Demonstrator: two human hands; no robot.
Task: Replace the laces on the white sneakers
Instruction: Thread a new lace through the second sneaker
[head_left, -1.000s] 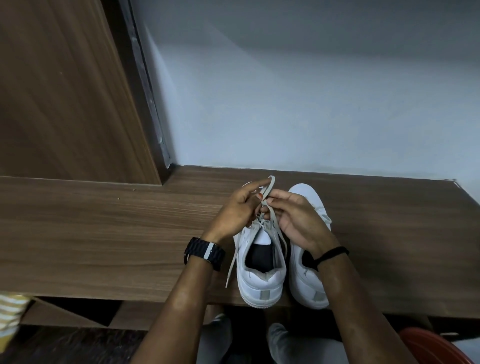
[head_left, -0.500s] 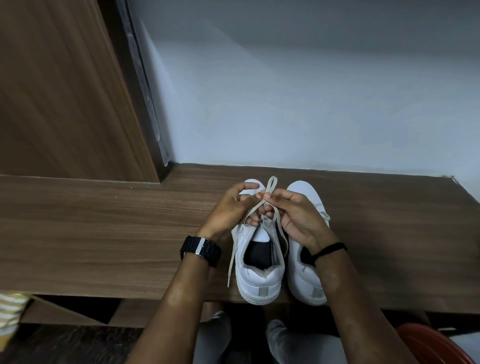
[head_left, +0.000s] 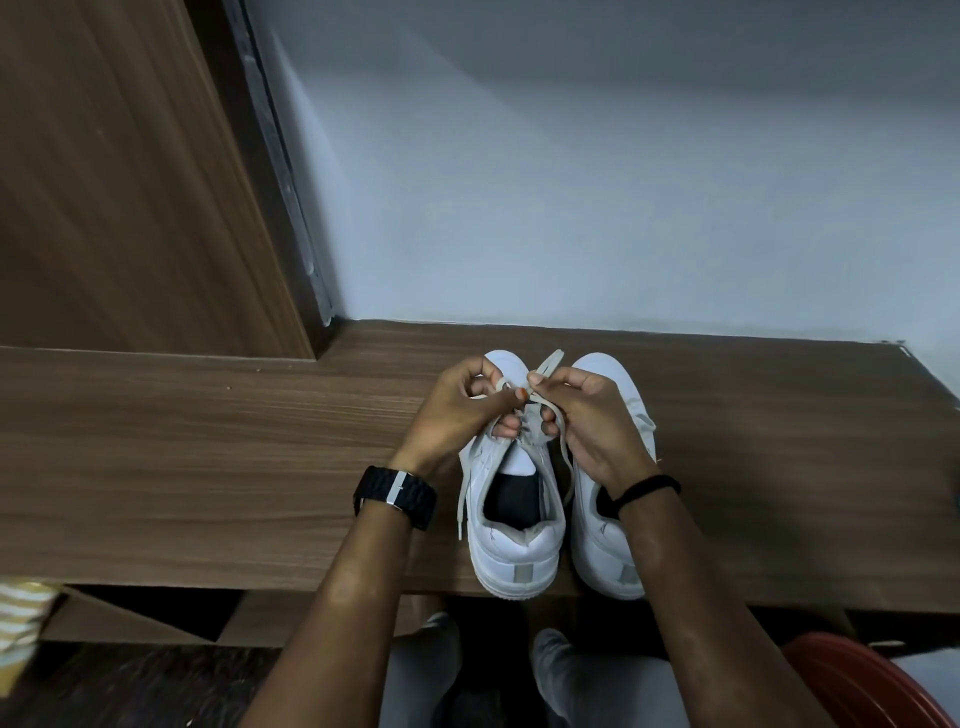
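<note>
Sneakers — two white ones — are set side by side on a wooden shelf (head_left: 208, 457), heels at its near edge and toes toward a pale wall (head_left: 571, 182). Over the left sneaker (head_left: 511, 551) a grey lace (head_left: 563, 467) is being worked: it is pinched near the top eyelets by both hands, which meet just above the tongue. The left hand (head_left: 457, 415) is curled, with the lace caught between thumb and forefinger and a small loop shown beside the thumb; the lower fingers are tucked against the shoe's opening. The right hand (head_left: 592, 421) is likewise curled, and the lace is nipped at its fingertips, with one short end raised above the knuckles toward the wall. One free end is hung down the left flank of the shoe, and another strand is trailed between the two shoes. The right sneaker (head_left: 605, 540) is largely covered by the right wrist, its toe and heel being left visible. A black watch (head_left: 395, 493) is worn on the left wrist and a thin black band (head_left: 644, 488) on the right. A wooden panel (head_left: 114, 182) is stood at the left — and a red rounded object (head_left: 872, 680) is seen at the lower right corner.
</note>
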